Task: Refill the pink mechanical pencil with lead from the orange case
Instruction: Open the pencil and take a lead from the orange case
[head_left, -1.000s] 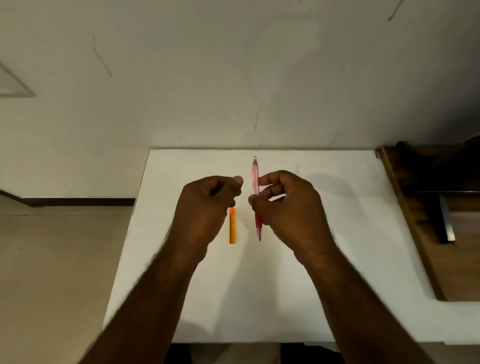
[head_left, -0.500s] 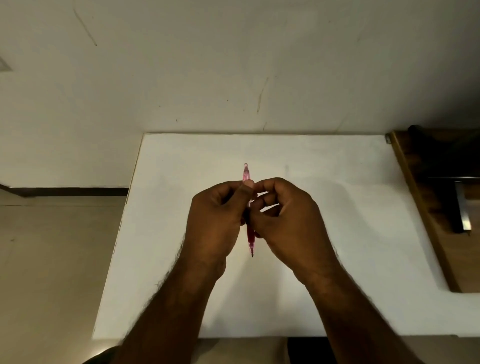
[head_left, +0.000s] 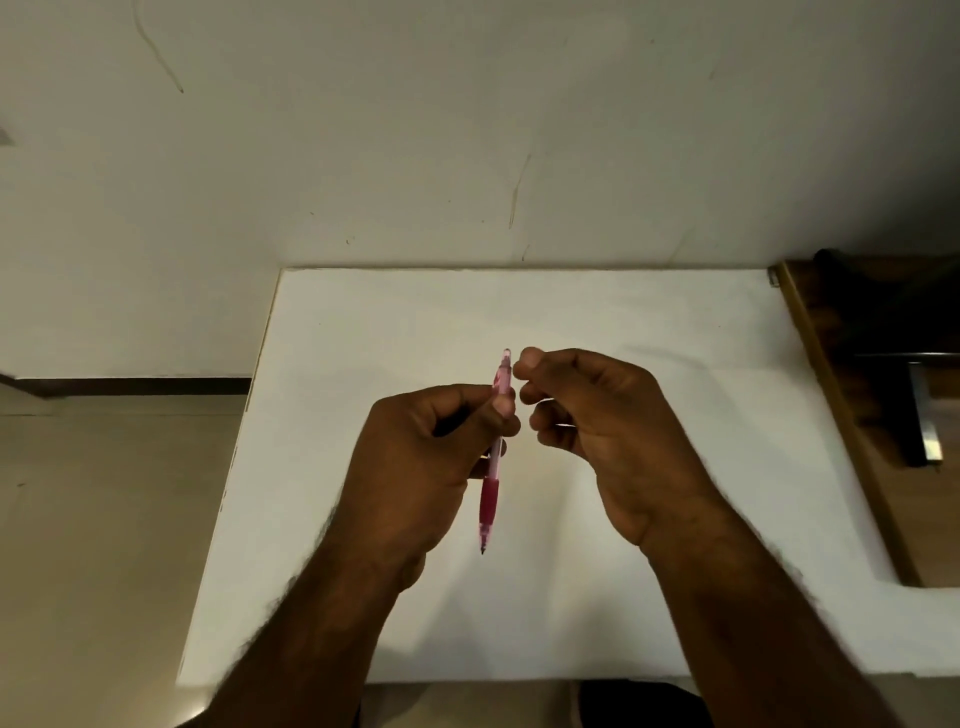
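My left hand (head_left: 431, 457) grips the pink mechanical pencil (head_left: 491, 499) round its middle, above the white table (head_left: 649, 322). The pencil stands nearly upright, its tip towards me and its clear cap end away from me. My right hand (head_left: 597, 426) hovers just right of the cap end with its fingers curled and the thumb and forefinger close together. A small gap separates it from the pencil. Nothing shows between its fingers. The orange case is out of sight, hidden by my hands.
A dark wooden piece of furniture (head_left: 883, 364) with a metal part adjoins the table's right edge. A pale wall rises right behind the table, and the floor lies to the left.
The pencil has passed from my right hand to my left hand. My right hand let go and moved up beside the cap end. The orange case, seen a second ago, is now covered.
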